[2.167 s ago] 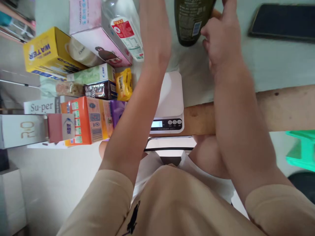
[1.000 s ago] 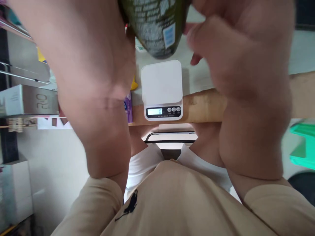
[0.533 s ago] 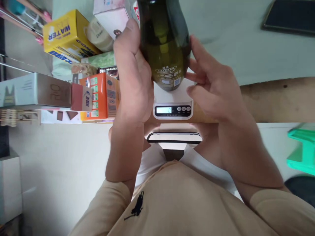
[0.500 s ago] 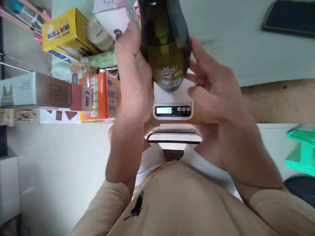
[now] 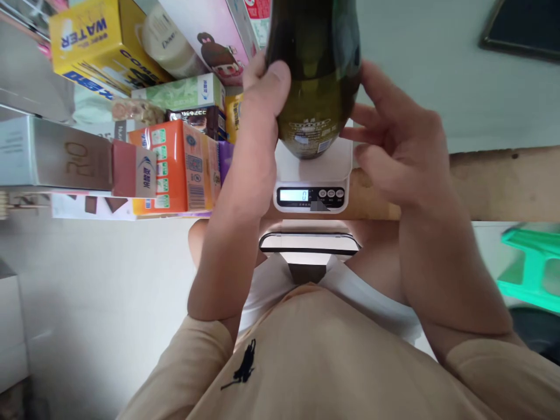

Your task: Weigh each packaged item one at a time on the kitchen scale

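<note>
A dark green glass bottle (image 5: 312,87) with pale printing near its base is held upright between my two hands. Its top runs out of the frame. My left hand (image 5: 260,122) grips its left side, thumb across the front. My right hand (image 5: 400,143) has its fingertips against the right side, fingers partly curled. Just under the bottle lies a white digital kitchen scale (image 5: 280,169); its lit display reads 0. Whether the bottle's base touches the scale I cannot tell.
To the left crowd several packages: a yellow box (image 5: 94,44), a white Dove container (image 5: 168,44), a pink box (image 5: 221,41), an orange box (image 5: 161,166) and a silver box (image 5: 72,154). A black phone (image 5: 522,29) lies far right. A green stool (image 5: 531,262) stands below the table.
The bottle and both hands have shifted slightly right in view, still together. The packages at left appear moved left, showing more of the pink box. The display still reads 0.
</note>
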`<state>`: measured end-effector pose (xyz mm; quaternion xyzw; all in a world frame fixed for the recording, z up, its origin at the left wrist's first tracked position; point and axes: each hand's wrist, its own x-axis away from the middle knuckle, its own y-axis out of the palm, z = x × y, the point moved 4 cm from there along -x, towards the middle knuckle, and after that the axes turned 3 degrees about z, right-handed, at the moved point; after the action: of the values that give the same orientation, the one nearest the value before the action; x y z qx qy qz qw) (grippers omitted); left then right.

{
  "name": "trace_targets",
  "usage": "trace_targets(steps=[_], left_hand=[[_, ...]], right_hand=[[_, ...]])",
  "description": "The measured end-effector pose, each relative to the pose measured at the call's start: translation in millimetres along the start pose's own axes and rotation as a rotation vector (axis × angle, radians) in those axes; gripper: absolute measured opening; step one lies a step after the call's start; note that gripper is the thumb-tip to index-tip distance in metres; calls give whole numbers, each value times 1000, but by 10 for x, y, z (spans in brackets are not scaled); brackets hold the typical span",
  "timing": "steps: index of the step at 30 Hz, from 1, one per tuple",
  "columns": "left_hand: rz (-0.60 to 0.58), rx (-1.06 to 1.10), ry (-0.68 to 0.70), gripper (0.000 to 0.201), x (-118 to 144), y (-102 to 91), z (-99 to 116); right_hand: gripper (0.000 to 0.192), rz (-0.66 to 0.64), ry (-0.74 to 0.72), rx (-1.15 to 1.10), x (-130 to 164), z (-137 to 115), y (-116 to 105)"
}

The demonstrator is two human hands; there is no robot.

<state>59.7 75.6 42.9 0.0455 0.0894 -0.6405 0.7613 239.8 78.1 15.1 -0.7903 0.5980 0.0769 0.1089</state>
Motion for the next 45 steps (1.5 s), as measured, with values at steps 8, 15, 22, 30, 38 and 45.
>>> trace_targets(steps=[8, 15, 22, 30, 38, 45], left_hand=[[13, 43, 442, 72, 226, -220, -362], [582, -121, 1001, 44, 618, -204, -528], [433, -152, 857, 41, 676, -170, -581], [301, -112, 572, 54, 766, -262, -694], [214, -78, 552, 65, 747, -345, -686], [204, -76, 571, 56, 732, -309, -691]], right_hand=[[37, 438, -118, 147, -159, 352, -185], [28, 564, -133, 174, -216, 306, -144], [23, 584, -263, 96, -224, 270, -90], [32, 557, -316, 147, -230, 368, -41], [32, 554, -290, 187, -245, 357, -25], [28, 586, -374, 96, -264, 358, -43]])
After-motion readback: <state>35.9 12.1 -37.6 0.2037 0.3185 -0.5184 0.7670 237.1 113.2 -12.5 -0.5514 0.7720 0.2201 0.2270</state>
